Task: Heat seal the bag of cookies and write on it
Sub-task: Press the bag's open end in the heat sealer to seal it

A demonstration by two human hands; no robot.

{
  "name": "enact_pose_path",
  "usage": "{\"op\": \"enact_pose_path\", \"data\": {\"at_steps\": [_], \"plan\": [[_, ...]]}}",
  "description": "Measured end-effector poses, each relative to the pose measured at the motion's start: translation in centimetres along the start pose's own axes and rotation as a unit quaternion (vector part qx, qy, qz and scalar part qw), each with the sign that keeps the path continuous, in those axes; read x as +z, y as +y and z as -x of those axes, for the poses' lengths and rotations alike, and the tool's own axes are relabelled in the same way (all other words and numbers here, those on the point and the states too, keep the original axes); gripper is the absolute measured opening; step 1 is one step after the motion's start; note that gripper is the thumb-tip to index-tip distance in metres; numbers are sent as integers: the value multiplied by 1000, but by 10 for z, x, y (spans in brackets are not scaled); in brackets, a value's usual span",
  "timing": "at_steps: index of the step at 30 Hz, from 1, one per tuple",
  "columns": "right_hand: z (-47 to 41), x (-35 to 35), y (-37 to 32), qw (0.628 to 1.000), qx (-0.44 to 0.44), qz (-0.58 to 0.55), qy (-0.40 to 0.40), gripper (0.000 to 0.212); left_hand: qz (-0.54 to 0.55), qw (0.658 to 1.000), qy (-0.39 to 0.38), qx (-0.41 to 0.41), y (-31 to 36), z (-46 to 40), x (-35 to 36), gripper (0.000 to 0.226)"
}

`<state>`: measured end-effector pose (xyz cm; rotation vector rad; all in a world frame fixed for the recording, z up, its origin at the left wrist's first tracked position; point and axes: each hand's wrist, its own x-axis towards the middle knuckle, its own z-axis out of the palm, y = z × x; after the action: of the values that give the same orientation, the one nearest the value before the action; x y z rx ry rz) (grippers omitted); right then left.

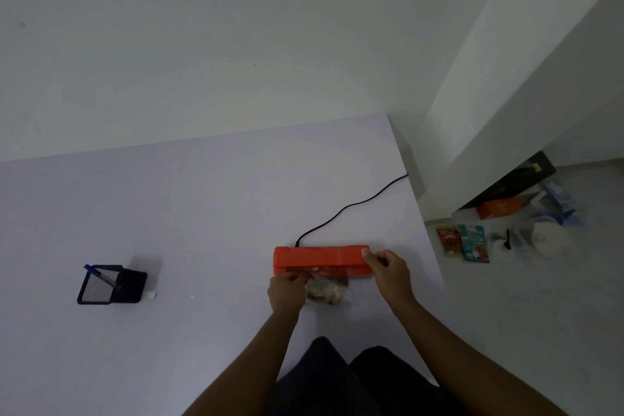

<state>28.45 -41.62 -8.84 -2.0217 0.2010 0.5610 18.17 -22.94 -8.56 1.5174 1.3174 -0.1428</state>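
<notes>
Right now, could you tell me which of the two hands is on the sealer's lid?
The right hand, gripping the orange sealer lid's end; the left hand holds the cookie bag.

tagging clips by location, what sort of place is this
Probably a plain room at home, used as a makeshift packing spot: a bare white table against white walls, an orange heat sealer plugged in, and snack packets and bags on the floor.

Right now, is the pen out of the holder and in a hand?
No, the blue pen sits in the black mesh holder at the left, away from both hands at the orange sealer.
</notes>
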Motion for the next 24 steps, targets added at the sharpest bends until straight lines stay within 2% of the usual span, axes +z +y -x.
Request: {"op": "enact_pose_path", "data": {"at_steps": [13, 24], "plan": [[-8, -2, 4, 1000, 18, -13, -7, 45, 2, 1000, 4, 0, -1, 0, 1, 26], [-9, -1, 2, 1000, 23, -19, -5, 43, 1, 1000, 5, 0, -2, -2, 2, 29]]}}
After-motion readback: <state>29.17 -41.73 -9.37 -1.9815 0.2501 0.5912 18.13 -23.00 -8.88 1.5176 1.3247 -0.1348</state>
